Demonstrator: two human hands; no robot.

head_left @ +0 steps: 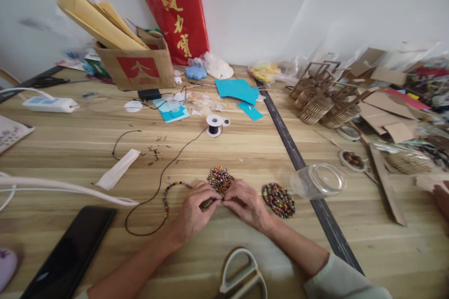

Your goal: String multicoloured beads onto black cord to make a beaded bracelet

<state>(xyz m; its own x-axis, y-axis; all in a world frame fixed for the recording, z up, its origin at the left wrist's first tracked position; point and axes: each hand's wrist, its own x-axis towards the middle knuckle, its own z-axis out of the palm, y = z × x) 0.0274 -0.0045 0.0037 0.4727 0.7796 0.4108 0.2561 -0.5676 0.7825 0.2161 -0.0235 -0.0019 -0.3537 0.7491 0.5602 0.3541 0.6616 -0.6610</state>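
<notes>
Head view: I look down on my two bare hands, meeting at the near middle of a cluttered work surface.
Table: I see pale wood planks with a dark strip running from the far middle toward the near right.
Cardboard box: it stands at the far left, with tan paper envelopes sticking out of it.
Phone: a dark slab lies at the near left edge, well apart from my hands.
Scissors: the grey handles lie between my forearms, just below my hands.
Glass jar: it lies on its side, on the dark strip, to the right of my hands.
Left hand: my fingers are pinched on the black cord, where both hands meet.
Right hand: my fingers are pinched at the same spot, fingertips touching those of the left; what they grip is too small to tell.
Beaded discs: one disc sits just above my hands, and a second disc lies just right of my right hand.
Bead strand: coloured beads strung on the cord curve just left of my left hand.
Spool: the cord runs up the table to it.
</notes>
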